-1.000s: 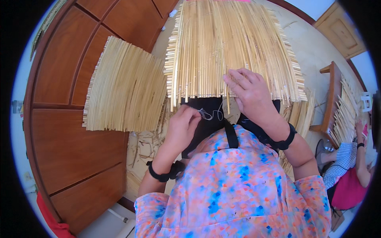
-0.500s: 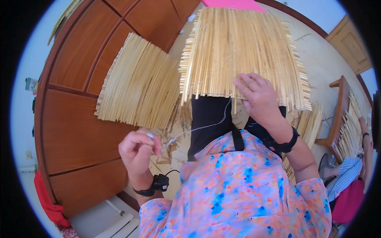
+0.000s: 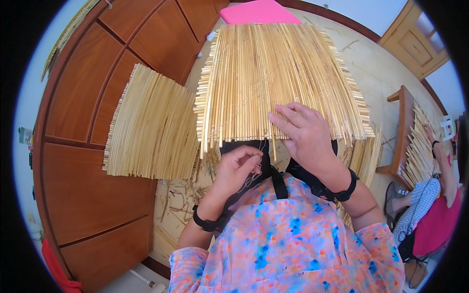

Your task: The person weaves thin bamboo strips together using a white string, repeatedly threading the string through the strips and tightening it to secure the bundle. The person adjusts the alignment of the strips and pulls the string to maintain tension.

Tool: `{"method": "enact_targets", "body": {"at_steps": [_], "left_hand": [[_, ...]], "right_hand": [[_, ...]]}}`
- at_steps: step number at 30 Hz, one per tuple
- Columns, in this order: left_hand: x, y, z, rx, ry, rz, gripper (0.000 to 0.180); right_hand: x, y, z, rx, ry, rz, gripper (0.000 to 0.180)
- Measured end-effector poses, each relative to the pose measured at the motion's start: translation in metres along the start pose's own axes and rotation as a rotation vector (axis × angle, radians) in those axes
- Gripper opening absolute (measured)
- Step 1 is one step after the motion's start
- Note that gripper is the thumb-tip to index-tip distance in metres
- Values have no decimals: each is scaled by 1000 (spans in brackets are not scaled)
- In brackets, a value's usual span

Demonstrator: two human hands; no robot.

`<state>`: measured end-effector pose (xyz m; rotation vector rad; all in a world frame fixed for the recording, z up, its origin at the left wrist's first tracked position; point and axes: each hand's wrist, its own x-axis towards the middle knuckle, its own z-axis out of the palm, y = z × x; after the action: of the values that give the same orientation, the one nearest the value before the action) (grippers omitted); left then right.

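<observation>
Left hand (image 3: 239, 168) pinches pale thread (image 3: 263, 148) at the edge of a stick mat (image 3: 273, 78)

The left hand is closed at the fingertips on the thread, which runs from there up to the mat's near edge; slack loops hang just below those fingers. The right hand (image 3: 305, 136) lies on the mat to the right of the left hand, fingers bent over the upper face and thumb by the near edge; whether it clamps the sticks cannot be told. The mat, made of straw-coloured sticks side by side, spreads ahead of both hands. One longer stick (image 3: 273, 149) juts out between the two hands.

Beyond the mat, far ahead of the right hand, shows a pink panel (image 3: 261, 12). Left of the left hand, a second mat (image 3: 149, 124) leans near a brown wooden cabinet (image 3: 97, 200), and scraps (image 3: 181, 198) litter the floor below it. Right of the right hand lie more sticks (image 3: 366, 151), then a wooden bench (image 3: 403, 132), where a co-worker's hand (image 3: 431, 134) is near another batch of sticks.
</observation>
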<state>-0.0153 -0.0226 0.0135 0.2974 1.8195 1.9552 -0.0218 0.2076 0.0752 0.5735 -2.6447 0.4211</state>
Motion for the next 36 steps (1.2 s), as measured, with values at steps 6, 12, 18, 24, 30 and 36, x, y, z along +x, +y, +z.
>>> {"method": "enact_targets", "body": {"at_steps": [6,12,18,24,30,36], "left_hand": [[15,-7,11,23,20,-38,21],[20,0,10,97,-23,-130,21],[14,-8,4,114,-25,-25,14],[16,-12,0,125,61,113,10],[43,53,1,517,155,546,5],[74,115,8,529,181,798,20]], "right_hand": [[1,-3,-3,16,-6,27,53],[2,-3,0,30,-5,38,44],[2,-1,3,32,-11,58,39],[3,-1,0,-2,2,32,40],[33,6,-46,-125,55,-71,40],[86,23,-102,-150,119,-203,44]]}}
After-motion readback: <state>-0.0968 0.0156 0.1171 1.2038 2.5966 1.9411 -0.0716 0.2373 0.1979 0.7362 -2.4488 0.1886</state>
